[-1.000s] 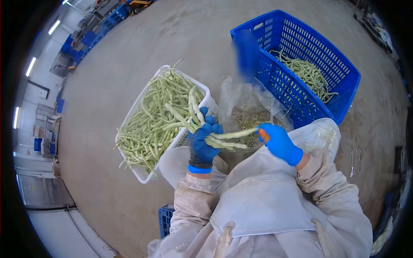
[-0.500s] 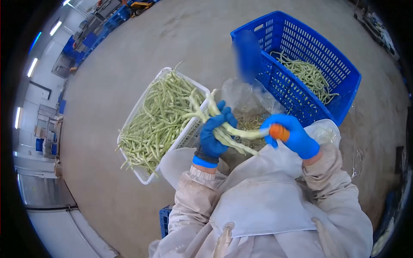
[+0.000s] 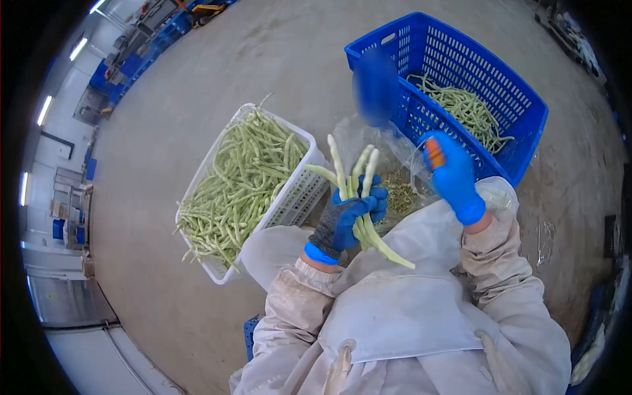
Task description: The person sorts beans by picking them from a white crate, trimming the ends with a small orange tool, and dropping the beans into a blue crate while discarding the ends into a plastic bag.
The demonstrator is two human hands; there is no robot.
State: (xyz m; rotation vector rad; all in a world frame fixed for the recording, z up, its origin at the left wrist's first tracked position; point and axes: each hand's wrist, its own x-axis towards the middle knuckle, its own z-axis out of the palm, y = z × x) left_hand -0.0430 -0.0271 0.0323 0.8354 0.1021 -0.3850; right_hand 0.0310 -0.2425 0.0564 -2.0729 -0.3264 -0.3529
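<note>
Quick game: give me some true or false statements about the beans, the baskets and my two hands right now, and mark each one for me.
1. The left hand grips several long green beans. True.
2. Crumpled clear plastic lies between the white basket and the blue crate. True.
3. The blue crate holds more beans than the white basket. False: the white basket is much fuller.
4. An orange piece shows on the right hand. True.
5. The right hand holds a long bean too. False: no bean shows in it.
</note>
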